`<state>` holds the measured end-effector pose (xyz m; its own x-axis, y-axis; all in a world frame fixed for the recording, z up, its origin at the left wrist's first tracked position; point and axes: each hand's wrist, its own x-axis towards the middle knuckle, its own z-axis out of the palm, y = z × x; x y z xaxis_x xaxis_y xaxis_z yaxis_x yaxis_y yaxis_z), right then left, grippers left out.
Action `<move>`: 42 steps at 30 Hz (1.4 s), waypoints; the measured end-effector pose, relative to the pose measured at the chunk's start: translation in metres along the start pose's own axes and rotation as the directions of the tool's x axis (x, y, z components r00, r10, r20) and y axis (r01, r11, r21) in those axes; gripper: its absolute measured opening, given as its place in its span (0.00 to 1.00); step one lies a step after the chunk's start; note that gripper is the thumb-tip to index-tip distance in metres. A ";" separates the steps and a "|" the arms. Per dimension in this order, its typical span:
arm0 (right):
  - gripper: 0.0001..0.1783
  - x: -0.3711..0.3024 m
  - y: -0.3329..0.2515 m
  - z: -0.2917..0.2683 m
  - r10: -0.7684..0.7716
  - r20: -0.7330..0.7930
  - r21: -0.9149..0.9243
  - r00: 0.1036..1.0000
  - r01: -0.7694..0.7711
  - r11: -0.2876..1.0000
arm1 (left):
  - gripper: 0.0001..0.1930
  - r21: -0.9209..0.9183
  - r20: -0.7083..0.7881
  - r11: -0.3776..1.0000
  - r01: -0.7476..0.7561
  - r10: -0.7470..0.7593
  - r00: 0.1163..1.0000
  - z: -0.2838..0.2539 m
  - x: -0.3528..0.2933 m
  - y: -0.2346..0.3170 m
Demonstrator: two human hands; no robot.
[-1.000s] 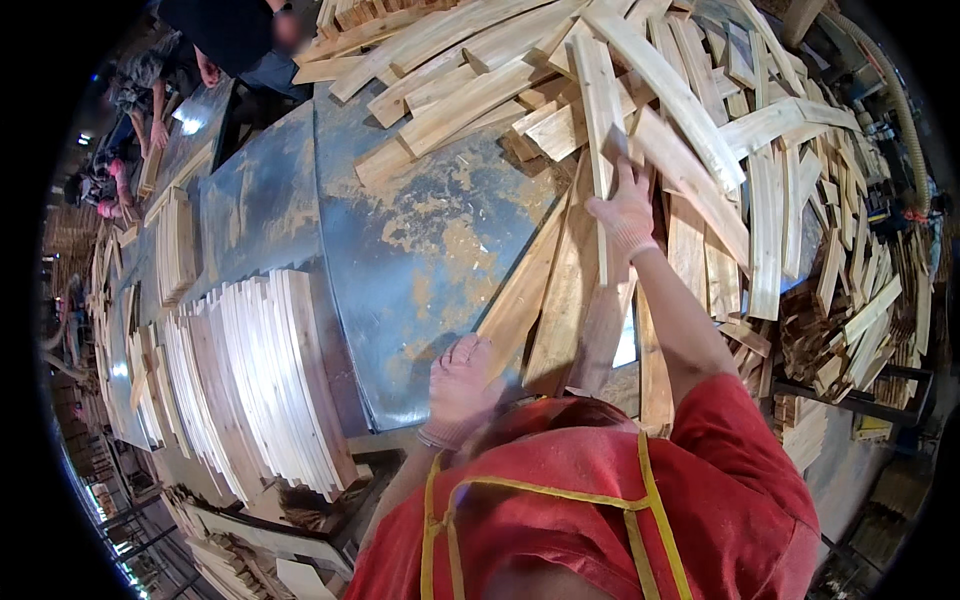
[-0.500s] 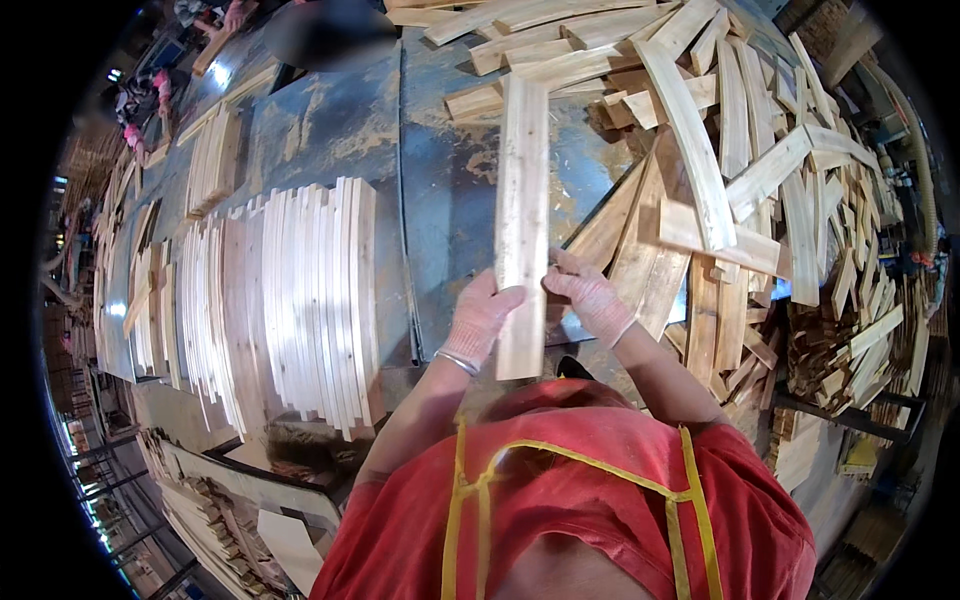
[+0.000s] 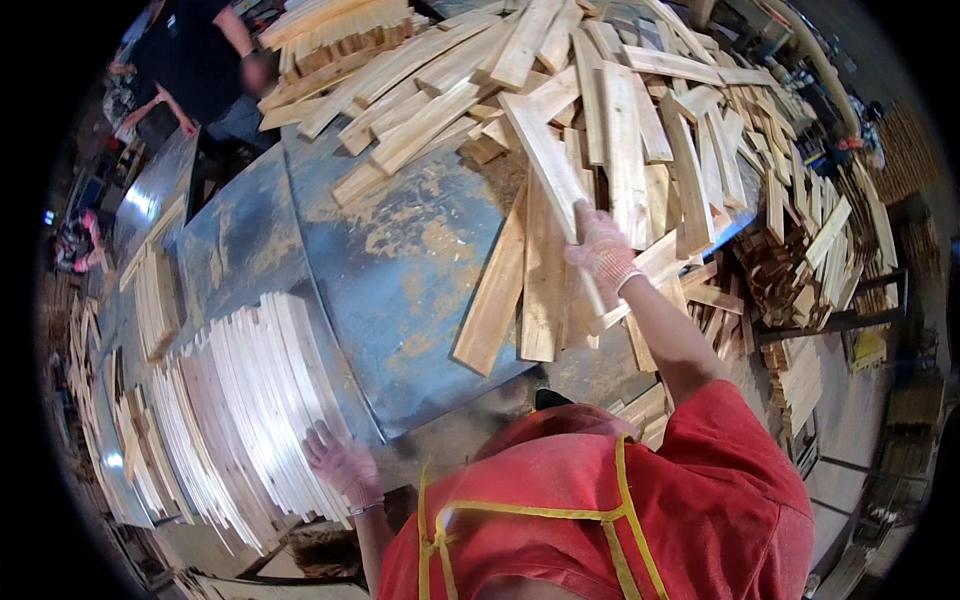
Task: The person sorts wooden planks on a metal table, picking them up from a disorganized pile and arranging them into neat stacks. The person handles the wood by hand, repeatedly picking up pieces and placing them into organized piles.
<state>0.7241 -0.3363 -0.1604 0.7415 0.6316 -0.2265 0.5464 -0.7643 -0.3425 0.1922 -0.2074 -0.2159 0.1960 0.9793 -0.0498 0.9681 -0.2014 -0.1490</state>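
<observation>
My right hand (image 3: 603, 248), in a pale glove, is closed around the edge of a long wooden board (image 3: 545, 155) that lies slanted over the loose pile. Low on the left, my left hand (image 3: 342, 468), gloved too, rests its spread fingers against the near right side of a row of boards (image 3: 262, 385) standing on edge side by side. No board is gripped in it. Under and beside the board in my right hand lie wider planks (image 3: 545, 290) on the blue table.
Loose boards (image 3: 620, 130) heap across the far right of the dusty blue worktable (image 3: 400, 290). Another stack of boards (image 3: 340, 30) stands at the far edge, near a person in dark clothes (image 3: 190, 60). A smaller bundle (image 3: 155, 300) sits on the left; a metal rack (image 3: 840, 325) holds offcuts at right.
Both hands held one board upright in front of me; now they are apart. My left hand has moved left to the row, my right hand right onto another board. The view has turned.
</observation>
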 end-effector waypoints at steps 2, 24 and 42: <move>0.47 -0.004 0.004 0.033 -0.175 0.161 0.902 0.971 -0.074 0.425 | 0.37 -0.549 0.062 0.833 -0.062 0.115 0.991 0.011 0.001 0.020; 0.50 -0.042 -0.011 0.034 -0.570 0.311 0.786 0.761 -0.543 -0.296 | 0.35 -0.954 0.262 -0.004 0.299 0.471 0.842 -0.017 -0.019 0.114; 0.39 -0.152 -0.144 0.112 -0.695 0.371 0.927 0.617 -0.193 0.323 | 0.30 -0.912 0.279 -0.182 0.368 0.385 0.880 -0.021 0.006 0.065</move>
<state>0.4887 -0.3079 -0.1788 -0.0667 0.9686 -0.2396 -0.3272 -0.2481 -0.9118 0.2599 -0.2147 -0.2057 0.5013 0.7790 -0.3767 0.0387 0.4148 0.9091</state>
